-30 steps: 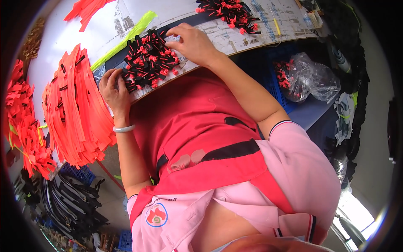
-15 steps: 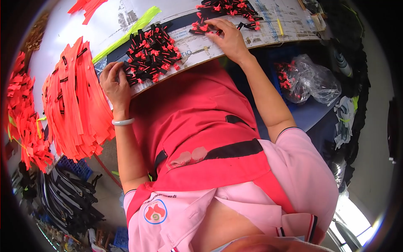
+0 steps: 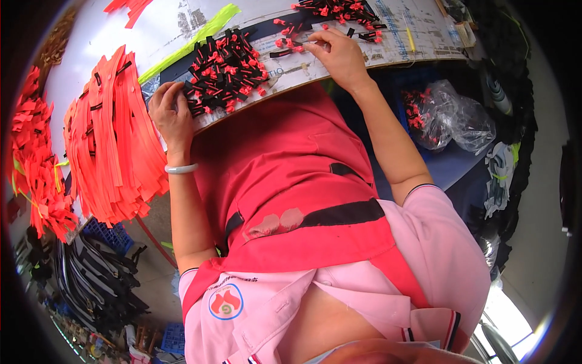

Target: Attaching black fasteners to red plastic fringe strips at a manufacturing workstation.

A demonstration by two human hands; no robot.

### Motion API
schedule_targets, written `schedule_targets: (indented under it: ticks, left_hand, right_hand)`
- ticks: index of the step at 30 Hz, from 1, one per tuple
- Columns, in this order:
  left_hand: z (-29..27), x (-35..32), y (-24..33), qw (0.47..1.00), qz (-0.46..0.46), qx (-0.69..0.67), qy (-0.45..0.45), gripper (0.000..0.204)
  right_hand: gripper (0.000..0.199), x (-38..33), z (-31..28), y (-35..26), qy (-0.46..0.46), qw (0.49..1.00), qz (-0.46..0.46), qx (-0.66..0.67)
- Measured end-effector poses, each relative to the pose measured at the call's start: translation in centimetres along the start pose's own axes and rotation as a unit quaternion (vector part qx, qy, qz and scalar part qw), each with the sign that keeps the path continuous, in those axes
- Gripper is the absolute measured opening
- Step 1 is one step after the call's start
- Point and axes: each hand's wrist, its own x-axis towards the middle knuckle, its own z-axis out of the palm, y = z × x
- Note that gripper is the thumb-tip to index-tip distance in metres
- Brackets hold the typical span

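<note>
Small coral-red zipper sliders with black pull tabs lie heaped in a pile (image 3: 224, 70) near the table's front edge. At the pile's left side rests my left hand (image 3: 171, 118), its fingers curled in and fingertips against the black tabs; what they hold, if anything, is hidden. Further right, my right hand (image 3: 341, 60) has thumb and forefinger pinched on a zipper slider, whose dark tab shows faintly at the fingertips. A few loose sliders (image 3: 285, 47) lie just left of that hand. Beyond it sits a second pile of sliders (image 3: 339, 8).
Coral-red zipper strips (image 3: 109, 142) hang over the table's left edge, with another bundle (image 3: 37, 158) further left. A neon-yellow strip (image 3: 188, 45) lies behind the near pile. A yellow pen-like stick (image 3: 411, 39) is at right. Below the table, a clear plastic bag (image 3: 458, 118) sits beside more sliders.
My right hand has drawn its fingers together, and the loose sliders beside it lie more spread out. The left hand stays at the pile's edge. The whole view has shifted slightly.
</note>
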Motion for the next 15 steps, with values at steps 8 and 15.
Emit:
schedule_targets:
  ticks: [8, 15]
  left_hand:
    - [0.0, 0.0, 0.0, 1.0, 0.013, 0.01, 0.005, 0.015]
    - [-0.2, 0.1, 0.1, 1.0, 0.012, 0.005, 0.001, 0.015]
  right_hand:
    - [0.026, 0.1, 1.8, -1.2, -0.055, 0.994, -0.005, -0.096]
    - [0.025, -0.6, 2.7, -1.7, -0.007, 1.0, -0.019, -0.008]
